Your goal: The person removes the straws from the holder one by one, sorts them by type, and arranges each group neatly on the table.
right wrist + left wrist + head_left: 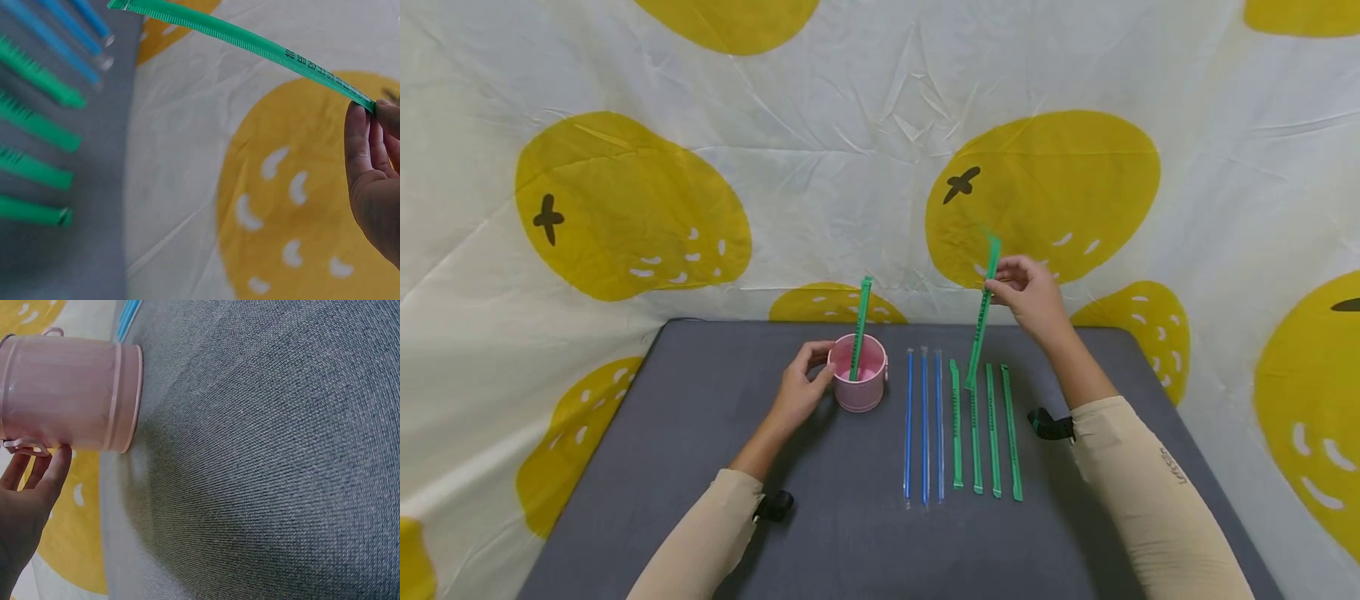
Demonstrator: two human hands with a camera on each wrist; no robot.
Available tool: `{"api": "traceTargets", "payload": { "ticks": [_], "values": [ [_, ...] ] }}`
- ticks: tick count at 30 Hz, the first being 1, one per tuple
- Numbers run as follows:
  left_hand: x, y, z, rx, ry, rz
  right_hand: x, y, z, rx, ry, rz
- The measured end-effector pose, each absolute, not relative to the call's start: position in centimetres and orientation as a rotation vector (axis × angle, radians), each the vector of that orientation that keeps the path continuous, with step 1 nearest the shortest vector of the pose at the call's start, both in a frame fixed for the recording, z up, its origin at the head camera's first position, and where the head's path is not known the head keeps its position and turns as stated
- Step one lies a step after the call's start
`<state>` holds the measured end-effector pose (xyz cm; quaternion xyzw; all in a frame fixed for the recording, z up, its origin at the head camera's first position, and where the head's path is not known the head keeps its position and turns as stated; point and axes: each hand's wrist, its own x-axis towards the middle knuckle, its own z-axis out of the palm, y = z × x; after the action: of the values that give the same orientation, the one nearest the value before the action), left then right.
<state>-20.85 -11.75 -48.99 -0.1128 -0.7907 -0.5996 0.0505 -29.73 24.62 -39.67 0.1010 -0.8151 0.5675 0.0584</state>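
My left hand (803,385) grips the side of a small pink bucket (859,396) that stands upright on the table. In the left wrist view its fingers (55,475) touch the bucket by a little side handle (28,446). One green-wrapped straw (861,325) leans inside the bucket, its top above the rim. Over the table's back part, my right hand (1030,296) pinches another green-wrapped straw (250,45) with dark print, held nearly upright in the air. Below it lie several green-wrapped straws (992,433) in a row, nearest to the right hand.
Blue straws (923,425) in clear wrappers lie side by side between the bucket and the green row. The dark grey table (850,542) reaches back to a white cloth (850,192) printed with yellow shapes. Dark wrist devices (1051,425) sit below both forearms.
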Motion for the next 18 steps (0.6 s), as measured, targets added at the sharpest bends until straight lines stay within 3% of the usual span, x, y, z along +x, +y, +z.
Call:
{"api": "traceTargets", "payload": {
  "ticks": [18],
  "values": [
    [-20.6, -11.8, -48.8, -0.331, -2.443, -1.785, -27.5, 31.9, -46.7, 0.13, -2.857, 1.439]
  ]
}}
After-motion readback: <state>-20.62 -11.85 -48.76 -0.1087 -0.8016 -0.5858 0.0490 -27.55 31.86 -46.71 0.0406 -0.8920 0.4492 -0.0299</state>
